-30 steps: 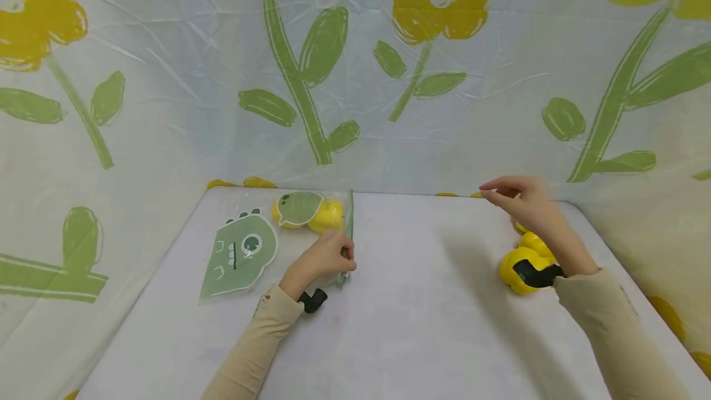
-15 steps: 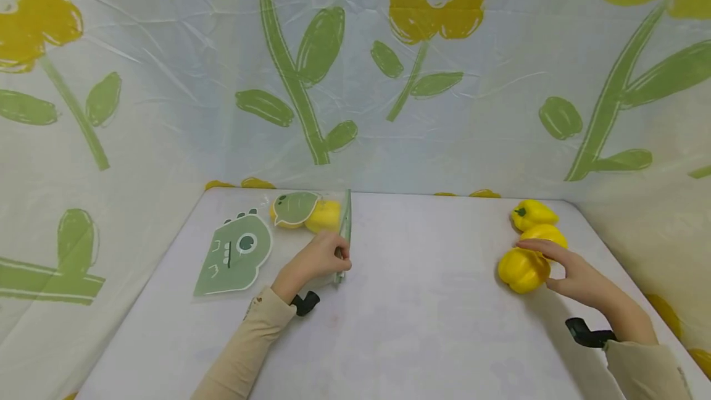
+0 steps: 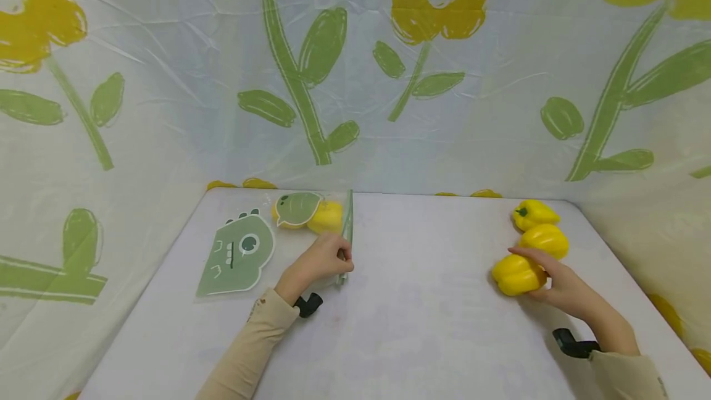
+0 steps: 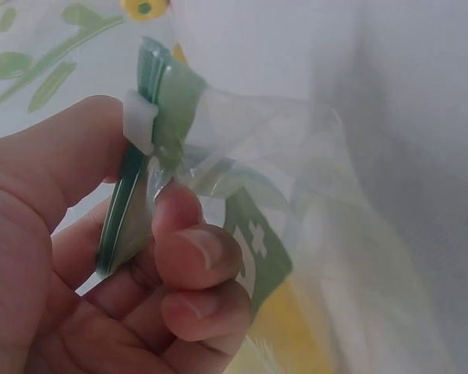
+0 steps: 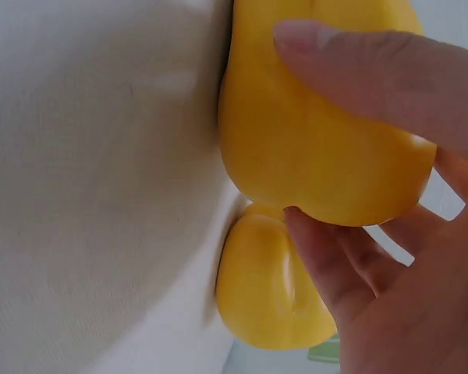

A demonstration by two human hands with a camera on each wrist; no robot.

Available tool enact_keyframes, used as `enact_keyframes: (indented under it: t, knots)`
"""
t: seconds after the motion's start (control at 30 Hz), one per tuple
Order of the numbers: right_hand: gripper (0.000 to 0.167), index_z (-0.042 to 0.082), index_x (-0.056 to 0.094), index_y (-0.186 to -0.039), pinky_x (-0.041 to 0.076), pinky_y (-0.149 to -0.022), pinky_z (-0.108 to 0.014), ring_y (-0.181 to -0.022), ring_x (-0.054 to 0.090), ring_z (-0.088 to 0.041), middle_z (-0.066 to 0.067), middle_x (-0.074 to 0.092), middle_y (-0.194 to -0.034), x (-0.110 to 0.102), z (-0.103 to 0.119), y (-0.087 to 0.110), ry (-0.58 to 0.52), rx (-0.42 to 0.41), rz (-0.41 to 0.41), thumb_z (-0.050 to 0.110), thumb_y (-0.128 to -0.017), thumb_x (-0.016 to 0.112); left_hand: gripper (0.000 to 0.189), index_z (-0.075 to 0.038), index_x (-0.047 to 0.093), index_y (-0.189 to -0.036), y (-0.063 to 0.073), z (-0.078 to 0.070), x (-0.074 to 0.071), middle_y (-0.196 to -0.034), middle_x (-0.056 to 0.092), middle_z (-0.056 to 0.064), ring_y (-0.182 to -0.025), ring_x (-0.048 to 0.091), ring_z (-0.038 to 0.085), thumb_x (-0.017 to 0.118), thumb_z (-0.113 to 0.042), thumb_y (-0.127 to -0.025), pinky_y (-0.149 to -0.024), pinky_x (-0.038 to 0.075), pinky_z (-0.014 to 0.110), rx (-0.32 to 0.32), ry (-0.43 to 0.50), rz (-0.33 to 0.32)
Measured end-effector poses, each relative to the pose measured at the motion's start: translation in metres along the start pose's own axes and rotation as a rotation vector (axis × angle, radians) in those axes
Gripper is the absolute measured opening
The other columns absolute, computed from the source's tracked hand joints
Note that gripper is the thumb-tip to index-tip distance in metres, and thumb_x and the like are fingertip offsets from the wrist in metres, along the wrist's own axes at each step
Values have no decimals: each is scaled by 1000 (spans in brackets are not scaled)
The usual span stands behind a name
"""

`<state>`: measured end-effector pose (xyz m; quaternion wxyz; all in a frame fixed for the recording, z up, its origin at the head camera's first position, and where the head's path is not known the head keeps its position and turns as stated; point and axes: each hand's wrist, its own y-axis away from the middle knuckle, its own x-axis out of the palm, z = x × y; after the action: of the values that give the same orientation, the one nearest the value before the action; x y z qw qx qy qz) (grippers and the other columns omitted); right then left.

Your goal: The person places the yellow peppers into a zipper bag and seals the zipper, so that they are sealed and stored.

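My left hand (image 3: 319, 259) grips the right-hand, green-edged mouth of a clear zip bag (image 3: 237, 258) printed with a green dinosaur face. A white slider (image 4: 139, 122) sits on the bag's green zip strip by my thumb in the left wrist view. Inside the bag's far part lie yellow, pepper-like shapes (image 3: 326, 217), partly covered by the print. On the right, my right hand (image 3: 572, 289) holds a yellow bell pepper (image 3: 515, 275), thumb on one side and fingers on the other. A second yellow bell pepper (image 5: 273, 284) is just beyond those fingertips in the right wrist view.
Behind the held pepper, another yellow bell pepper (image 3: 534, 215) with a green stem lies farthest back. The white tabletop (image 3: 416, 301) stretches between both hands. A flower-printed curtain (image 3: 422, 141) rises along the table's back and sides.
My right hand has come down from above the peppers and taken hold of the nearest one, which has turned and shifted slightly left. The left hand stays at the bag's mouth.
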<state>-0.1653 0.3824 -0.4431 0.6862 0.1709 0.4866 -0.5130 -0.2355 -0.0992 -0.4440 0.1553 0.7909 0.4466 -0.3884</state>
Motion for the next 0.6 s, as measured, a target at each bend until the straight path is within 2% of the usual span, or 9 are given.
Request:
enact_keyframes:
  t: [0.13, 0.3, 0.47, 0.6]
  knots:
    - [80, 4, 56, -130, 35, -84, -10, -108, 40, 5, -13, 57, -122, 6, 3, -4, 1, 1, -62, -1, -57, 91, 16, -13, 65, -65, 0, 1, 1, -61, 55, -7, -55, 45, 6, 68, -1, -75, -54, 40, 21, 0, -6, -4]
    - [76, 5, 57, -129, 35, -85, -4, -105, 42, 6, -12, 55, -122, 15, 3, -8, -38, 62, -107, 4, -61, 91, 16, -13, 65, -65, 0, 0, 1, -61, 56, -7, -54, 46, 6, 68, -1, -75, -53, 40, 21, 0, 1, -5]
    - [74, 7, 55, -131, 41, -80, -10, -100, 44, 5, -11, 56, -124, 18, 6, -17, -28, 107, -100, 14, -67, 91, 16, -13, 65, -66, 0, 0, 1, -61, 56, -6, -54, 46, 6, 69, -1, -75, -53, 40, 21, -9, -1, -5]
    - [72, 7, 52, -135, 41, -79, -15, -97, 46, -6, -12, 54, -126, 15, 12, -31, -62, 159, -92, 17, -73, 88, 16, -13, 65, -65, 0, 1, 2, -61, 56, -6, -55, 46, 7, 69, -1, -75, -53, 40, 21, -12, 3, -3]
